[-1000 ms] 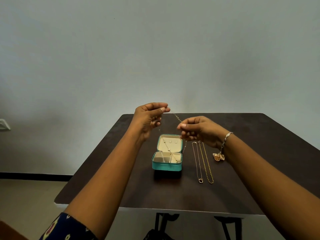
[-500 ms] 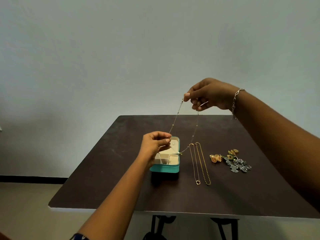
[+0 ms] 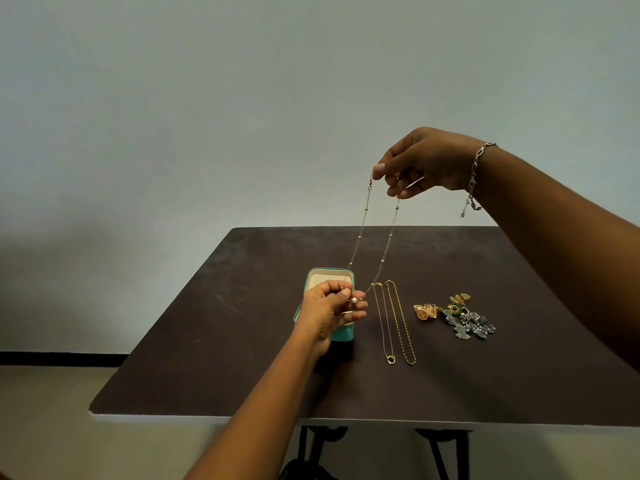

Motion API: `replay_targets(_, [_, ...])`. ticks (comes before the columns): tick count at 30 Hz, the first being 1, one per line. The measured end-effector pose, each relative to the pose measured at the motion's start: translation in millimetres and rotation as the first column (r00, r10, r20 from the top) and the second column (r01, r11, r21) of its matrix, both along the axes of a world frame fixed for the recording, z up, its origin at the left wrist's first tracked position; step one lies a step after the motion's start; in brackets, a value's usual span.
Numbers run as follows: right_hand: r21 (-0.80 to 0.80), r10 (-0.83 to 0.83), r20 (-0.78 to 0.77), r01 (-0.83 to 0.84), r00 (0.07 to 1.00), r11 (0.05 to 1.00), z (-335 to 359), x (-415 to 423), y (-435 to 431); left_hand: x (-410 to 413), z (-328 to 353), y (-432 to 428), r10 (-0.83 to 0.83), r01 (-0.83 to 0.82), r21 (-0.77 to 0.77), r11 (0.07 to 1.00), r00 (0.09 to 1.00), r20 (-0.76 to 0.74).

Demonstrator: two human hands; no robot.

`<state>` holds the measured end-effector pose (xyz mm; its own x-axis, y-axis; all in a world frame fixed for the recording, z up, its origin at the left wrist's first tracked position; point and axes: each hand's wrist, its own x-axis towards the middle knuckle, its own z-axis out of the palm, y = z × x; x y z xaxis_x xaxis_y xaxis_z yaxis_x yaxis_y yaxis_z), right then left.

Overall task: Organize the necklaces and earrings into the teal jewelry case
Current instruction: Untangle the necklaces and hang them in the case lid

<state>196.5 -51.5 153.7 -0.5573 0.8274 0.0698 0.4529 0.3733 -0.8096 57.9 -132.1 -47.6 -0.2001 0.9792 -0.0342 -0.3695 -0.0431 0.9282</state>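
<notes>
Dark table [image 3: 207,341], teal case [image 3: 343,336] left of centre, lid up, cream lining showing. Most of the tray was hidden behind the left hand [image 3: 329,311], so what was already packed couldn't be told.

The left hand hovered right over the case, fingers pinched on the low end of a beaded necklace [image 3: 360,237], a small pearl visible at the fingertips. From there the two strands ran up and right, taut, off the table, to the right hand [image 3: 426,161]. So this necklace was in the air, between both hands, its bottom just above the case and not yet laid in.

Just right of the case, a thin chain [image 3: 382,320] with a ring pendant lay straight on the table, untouched. A gold rope chain [image 3: 400,323] lay beside it, parallel and close.

The right hand was raised well above the table, thumb and fingers clamped on the necklace's top ends, clasp dangling at the left strand. A bracelet [image 3: 476,168] sat on that wrist, not part of the job.

Further right, the earrings [image 3: 460,317] sat in one loose pile, gold ones left, silver ones right, none moved.

Judgement: early stage. One necklace mid-placement; two chains and all the earrings left to go. Likely the held one needs lowering and coiling into a compartment.
</notes>
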Motion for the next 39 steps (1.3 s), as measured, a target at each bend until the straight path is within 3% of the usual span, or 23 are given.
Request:
replay_targets(11, [-0.045, -0.051, -0.057, 0.048, 0.997, 0.998, -4.4, 10.0, 13.4, 10.0, -6.8, -4.0, -0.044, 0.044, -0.007, 0.999, 0.998, 0.034])
replay_targets(16, [-0.094, -0.119, -0.151, 0.105, 0.981, 0.990, -9.7, 16.0, 24.8, 15.8, -10.2, -9.3, -0.044, 0.045, -0.045, 0.998, 0.999, 0.022])
replay_targets(24, [-0.321, -0.204, -0.341, 0.091, 0.918, 0.943, -28.0, 19.7, 39.3, 24.3, -12.2, -14.9, -0.037, 0.036, -0.030, 0.999, 0.999, -0.030])
replay_targets(30, [-0.344, -0.289, -0.413, 0.145, 0.864, 0.928, -44.4, 20.1, 48.0, 31.6, -14.9, -17.9, 0.058, -0.057, 0.019, 0.998, 0.997, -0.055])
replay_targets(34, [-0.279, -0.296, -0.404, 0.191, 0.866, 0.941, -54.3, 18.7, 51.6, 36.1, -18.0, -19.7, 0.108, -0.101, 0.085, 0.991, 0.991, -0.080])
replay_targets(39, [0.002, -0.317, -0.320, 0.335, 0.893, 0.942, -78.3, 16.0, 62.6, 42.9, -31.1, -21.9, 0.202, -0.159, 0.169, 0.973, 0.940, -0.276])
